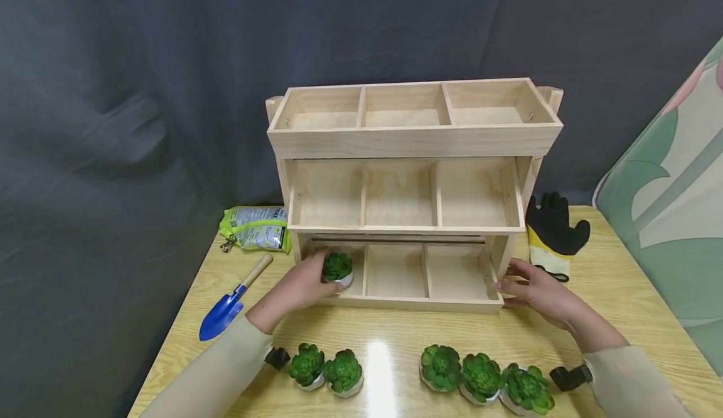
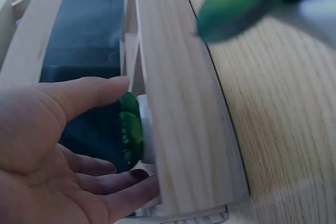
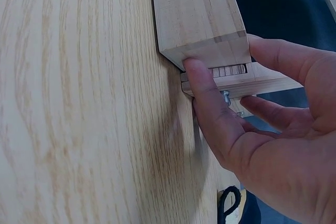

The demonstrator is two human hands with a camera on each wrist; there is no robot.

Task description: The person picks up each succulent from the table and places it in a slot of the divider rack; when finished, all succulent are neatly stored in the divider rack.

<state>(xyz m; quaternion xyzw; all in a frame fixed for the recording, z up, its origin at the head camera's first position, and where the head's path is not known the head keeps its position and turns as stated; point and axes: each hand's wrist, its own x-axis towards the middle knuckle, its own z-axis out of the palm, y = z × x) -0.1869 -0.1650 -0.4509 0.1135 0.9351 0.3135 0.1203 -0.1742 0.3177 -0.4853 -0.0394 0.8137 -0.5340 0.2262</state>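
Observation:
My left hand [image 1: 302,283] is at the lowest tier's left compartment, its thumb and fingers around a potted succulent [image 1: 337,266] with green leaves and a white pot. In the left wrist view those leaves [image 2: 131,129] lie between thumb and fingers; the pot is mostly hidden by the tier's front board [image 2: 184,93]. The three-tier wooden plant stand [image 1: 415,142] has three compartments per tier. At its lower right end, my right hand [image 1: 536,295] grips the corner; in the right wrist view the fingers touch the end board [image 3: 207,53], near a screw [image 3: 226,97].
Several more potted succulents stand along the front: a pair [image 1: 343,371] on the left and a row [image 1: 480,377] on the right. A blue trowel [image 1: 223,311] and green-and-grey bag [image 1: 257,226] lie left of the stand. A black-and-yellow glove [image 1: 553,233] lies right.

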